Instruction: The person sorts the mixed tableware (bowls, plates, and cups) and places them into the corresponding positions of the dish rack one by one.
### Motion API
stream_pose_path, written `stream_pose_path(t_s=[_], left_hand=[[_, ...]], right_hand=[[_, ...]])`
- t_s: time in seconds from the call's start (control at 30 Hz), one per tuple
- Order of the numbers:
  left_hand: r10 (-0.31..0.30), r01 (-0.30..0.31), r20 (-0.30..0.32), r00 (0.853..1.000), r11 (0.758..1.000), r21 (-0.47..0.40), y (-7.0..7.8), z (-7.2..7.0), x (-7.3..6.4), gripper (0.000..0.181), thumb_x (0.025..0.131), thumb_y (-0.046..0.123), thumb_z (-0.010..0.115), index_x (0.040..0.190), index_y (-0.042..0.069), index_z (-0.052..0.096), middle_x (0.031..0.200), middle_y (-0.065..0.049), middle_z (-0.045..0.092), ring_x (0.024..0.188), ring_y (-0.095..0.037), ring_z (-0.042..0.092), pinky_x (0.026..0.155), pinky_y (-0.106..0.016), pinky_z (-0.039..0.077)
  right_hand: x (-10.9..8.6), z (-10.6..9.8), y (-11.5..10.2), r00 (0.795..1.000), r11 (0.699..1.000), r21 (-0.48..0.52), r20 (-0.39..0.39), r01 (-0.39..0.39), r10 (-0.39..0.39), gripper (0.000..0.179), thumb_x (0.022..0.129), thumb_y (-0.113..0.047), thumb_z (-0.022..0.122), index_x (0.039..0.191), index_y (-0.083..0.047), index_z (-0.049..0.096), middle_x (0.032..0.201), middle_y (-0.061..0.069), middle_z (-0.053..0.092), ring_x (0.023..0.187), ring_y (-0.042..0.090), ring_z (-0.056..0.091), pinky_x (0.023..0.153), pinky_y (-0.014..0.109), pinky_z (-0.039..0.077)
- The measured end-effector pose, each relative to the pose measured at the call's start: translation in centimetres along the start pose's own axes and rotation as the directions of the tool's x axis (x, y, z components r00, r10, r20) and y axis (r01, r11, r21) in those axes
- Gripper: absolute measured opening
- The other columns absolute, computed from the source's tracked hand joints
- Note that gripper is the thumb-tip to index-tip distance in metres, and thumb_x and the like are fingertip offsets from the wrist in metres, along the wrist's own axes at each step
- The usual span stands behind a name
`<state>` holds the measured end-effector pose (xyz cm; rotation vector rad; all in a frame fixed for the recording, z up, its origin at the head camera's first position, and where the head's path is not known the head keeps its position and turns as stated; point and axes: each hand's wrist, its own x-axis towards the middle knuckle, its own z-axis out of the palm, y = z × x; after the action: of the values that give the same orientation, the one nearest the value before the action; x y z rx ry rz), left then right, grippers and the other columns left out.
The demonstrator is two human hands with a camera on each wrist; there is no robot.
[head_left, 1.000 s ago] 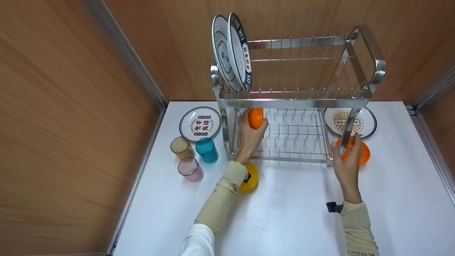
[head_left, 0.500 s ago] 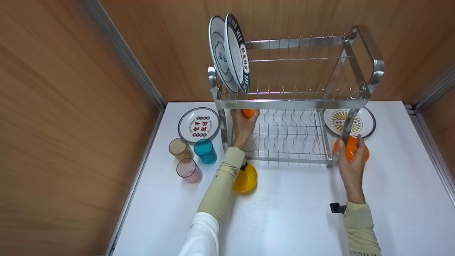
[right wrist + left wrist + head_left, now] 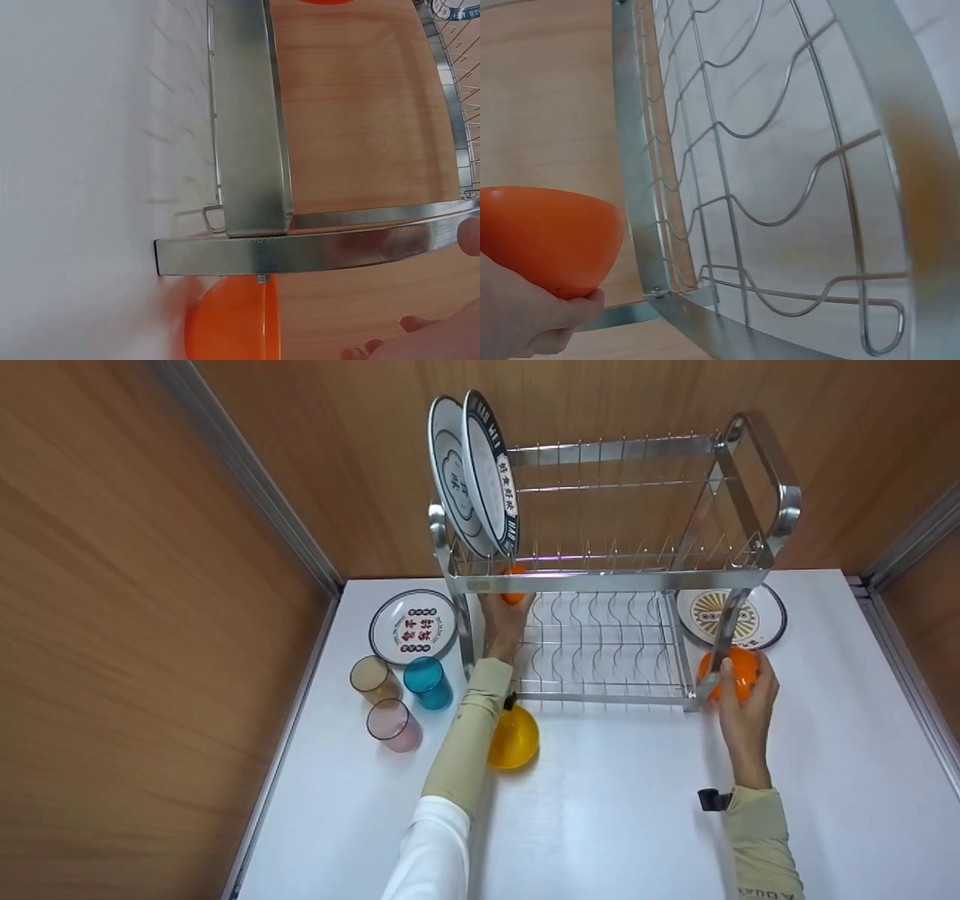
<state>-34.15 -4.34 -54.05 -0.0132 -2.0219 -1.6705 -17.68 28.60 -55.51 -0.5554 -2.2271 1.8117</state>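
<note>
My left hand (image 3: 504,624) grips an orange bowl (image 3: 559,236) under the upper tier of the metal dish rack (image 3: 615,580). Seen from the left wrist, the bowl is at lower left, beside the wavy wires of the lower rack (image 3: 731,196); its left part runs out of view. My right hand (image 3: 746,727) is at the rack's right front post (image 3: 337,251), thumb right at the metal and fingers spread apart from it. Just beyond those fingers a second orange bowl (image 3: 741,671) sits on the table. A yellow bowl (image 3: 517,739) stands beside my left forearm.
Two plates (image 3: 491,480) lean upright in the upper tier's left end. One flat plate (image 3: 412,628) lies left of the rack, another (image 3: 765,619) right. Amber (image 3: 376,681), blue (image 3: 429,684) and pink (image 3: 396,727) cups stand at left. Wooden panels (image 3: 150,660) enclose the table.
My left hand has moved back and slightly left with the orange bowl, deeper under the upper tier. My right hand has shifted slightly right, its fingers over the other orange bowl's near side.
</note>
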Motion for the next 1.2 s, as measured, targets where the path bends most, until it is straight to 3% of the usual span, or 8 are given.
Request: stream_pose_path(t_s=[0.1, 0.33, 0.6, 0.83, 1.07, 1.2], left_hand=[[0.004, -0.004, -0.002, 1.000, 1.000, -0.027, -0.8, 0.1, 0.4, 0.064, 0.086, -0.004, 0.079, 0.140, 0.001, 0.044, 0.139, -0.016, 0.051, 0.125, -0.026, 0.054, 0.113, -0.030, 0.042], [-0.153, 0.153, 0.052, 0.987, 0.988, 0.008, -1.7, -0.2, 0.9, 0.067, 0.088, -0.002, 0.077, 0.144, 0.004, 0.041, 0.140, -0.013, 0.048, 0.125, -0.023, 0.052, 0.111, -0.030, 0.042], [-0.171, 0.170, 0.048, 0.984, 0.985, 0.033, -3.3, 0.0, 0.9, 0.071, 0.087, -0.003, 0.075, 0.146, 0.003, 0.037, 0.141, -0.015, 0.044, 0.127, -0.024, 0.050, 0.111, -0.029, 0.041], [-0.264, 0.262, 0.064, 0.962, 0.964, 0.038, -3.5, 0.3, 1.0, 0.076, 0.090, 0.003, 0.077, 0.150, 0.009, 0.032, 0.145, -0.011, 0.043, 0.132, -0.022, 0.048, 0.117, -0.032, 0.037], [-0.271, 0.273, 0.072, 0.960, 0.962, -0.015, -3.9, 0.3, 1.4, 0.070, 0.090, 0.002, 0.076, 0.148, 0.006, 0.036, 0.142, -0.012, 0.047, 0.130, -0.023, 0.051, 0.113, -0.031, 0.041], [-0.239, 0.241, 0.060, 0.969, 0.970, -0.033, -4.1, 0.2, 1.7, 0.066, 0.089, 0.000, 0.075, 0.146, 0.001, 0.041, 0.141, -0.016, 0.050, 0.129, -0.026, 0.052, 0.112, -0.033, 0.042]], right_hand=[[0.3, -0.3, 0.5, 1.000, 1.000, -0.009, -0.004, -0.025, 0.025, 0.075, 0.106, -0.050, 0.047, 0.166, -0.022, 0.013, 0.169, 0.006, 0.008, 0.154, 0.029, 0.018, 0.126, 0.048, 0.018], [1.0, -0.9, 1.8, 0.999, 1.000, -0.015, -0.036, -0.018, 0.018, 0.074, 0.106, -0.047, 0.044, 0.165, -0.015, 0.013, 0.168, 0.012, 0.008, 0.151, 0.033, 0.021, 0.126, 0.045, 0.017], [1.3, -1.1, 2.6, 0.998, 0.998, 0.008, -0.027, -0.063, 0.063, 0.074, 0.107, -0.047, 0.041, 0.165, -0.012, 0.011, 0.168, 0.012, 0.005, 0.153, 0.031, 0.017, 0.126, 0.043, 0.015], [1.6, -1.5, 3.0, 0.993, 0.993, -0.030, -0.043, -0.113, 0.111, 0.078, 0.107, -0.050, 0.038, 0.165, -0.011, 0.006, 0.170, 0.014, 0.002, 0.155, 0.031, 0.012, 0.127, 0.042, 0.010], [2.2, -1.8, 3.9, 0.985, 0.985, -0.022, -0.020, -0.173, 0.173, 0.083, 0.106, -0.049, 0.040, 0.165, -0.012, -0.004, 0.170, 0.013, -0.004, 0.156, 0.029, 0.006, 0.127, 0.040, 0.005], [2.5, -1.9, 4.1, 0.981, 0.981, 0.005, -0.016, -0.192, 0.192, 0.085, 0.106, -0.049, 0.041, 0.164, -0.011, -0.008, 0.170, 0.013, -0.007, 0.157, 0.027, 0.000, 0.127, 0.039, 0.002]])
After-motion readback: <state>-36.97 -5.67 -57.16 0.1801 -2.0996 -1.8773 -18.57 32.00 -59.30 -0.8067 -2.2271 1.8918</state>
